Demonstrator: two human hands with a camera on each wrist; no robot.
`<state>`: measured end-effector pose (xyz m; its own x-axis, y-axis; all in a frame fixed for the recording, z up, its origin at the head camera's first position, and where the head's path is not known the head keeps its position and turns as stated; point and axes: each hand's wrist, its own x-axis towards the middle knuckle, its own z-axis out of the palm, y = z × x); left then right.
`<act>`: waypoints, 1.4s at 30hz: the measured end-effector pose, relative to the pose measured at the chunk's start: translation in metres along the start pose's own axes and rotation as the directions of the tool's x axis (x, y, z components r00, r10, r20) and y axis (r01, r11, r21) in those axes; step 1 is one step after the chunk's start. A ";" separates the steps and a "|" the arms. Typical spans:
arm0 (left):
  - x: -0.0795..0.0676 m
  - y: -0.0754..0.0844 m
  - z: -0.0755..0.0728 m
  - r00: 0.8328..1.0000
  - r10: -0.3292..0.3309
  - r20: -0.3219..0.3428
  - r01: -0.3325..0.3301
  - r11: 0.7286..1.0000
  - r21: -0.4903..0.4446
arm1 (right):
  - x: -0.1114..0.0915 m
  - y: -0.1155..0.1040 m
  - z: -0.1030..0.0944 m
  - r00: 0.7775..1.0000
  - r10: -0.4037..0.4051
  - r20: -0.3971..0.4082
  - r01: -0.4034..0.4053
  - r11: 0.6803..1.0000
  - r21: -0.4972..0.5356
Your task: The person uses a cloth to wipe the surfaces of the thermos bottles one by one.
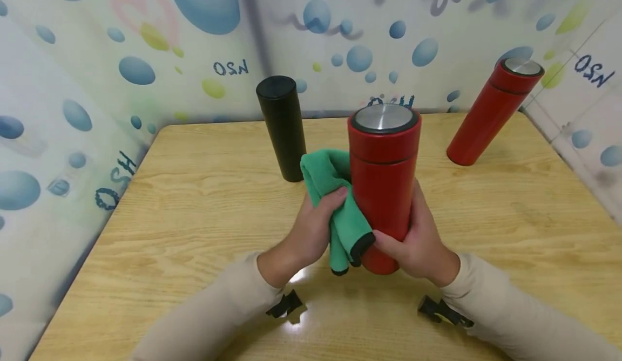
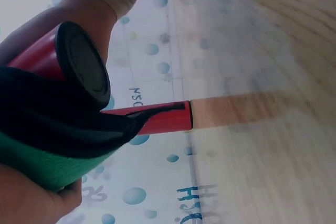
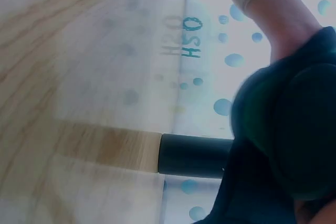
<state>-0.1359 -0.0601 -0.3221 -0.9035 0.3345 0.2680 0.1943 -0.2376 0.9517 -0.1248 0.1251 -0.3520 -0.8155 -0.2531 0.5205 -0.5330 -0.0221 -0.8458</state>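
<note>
A red thermos flask (image 1: 384, 188) with a silver-topped lid is held up in front of me, slightly tilted. My right hand (image 1: 420, 242) grips its lower right side, thumb across the front. In my left hand (image 1: 311, 229) is a folded green cloth (image 1: 347, 215) with black edging, pinched under the thumb and lying against the flask's left side. The left wrist view shows the flask's dark round base (image 2: 84, 66) above the table, with the cloth's black edge (image 2: 68, 140) beside it. My left fingers are mostly hidden behind the cloth.
A black flask (image 1: 282, 129) stands on the wooden table (image 1: 204, 204) at the back, left of the held one. Another red flask (image 1: 491, 115) stands at the back right. A wall (image 1: 194, 53) with blue bubble patterns borders the table's far edge.
</note>
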 end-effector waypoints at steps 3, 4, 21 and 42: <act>0.001 -0.004 0.001 0.999 -0.036 0.022 0.036 0.999 0.015 | 0.001 0.000 0.001 0.995 -0.070 -0.073 0.073 0.997 0.035; 0.002 -0.005 0.001 0.999 -0.045 0.026 0.045 0.999 0.007 | 0.001 0.001 0.001 0.992 -0.091 -0.092 0.096 0.994 0.043; 0.003 -0.022 0.004 0.891 -0.414 0.185 0.431 0.900 -0.063 | 0.013 -0.003 0.006 0.939 -0.213 -0.269 0.289 0.913 0.287; 0.007 -0.021 -0.002 0.919 -0.394 -0.012 0.394 0.919 0.003 | 0.016 0.002 -0.002 0.933 -0.194 -0.302 0.224 0.972 0.069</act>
<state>-0.1468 -0.0545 -0.3403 -0.9115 0.3900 -0.1303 -0.1762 -0.0841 0.9808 -0.1397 0.1229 -0.3450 -0.7261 0.0600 0.6849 -0.6852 -0.1452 -0.7137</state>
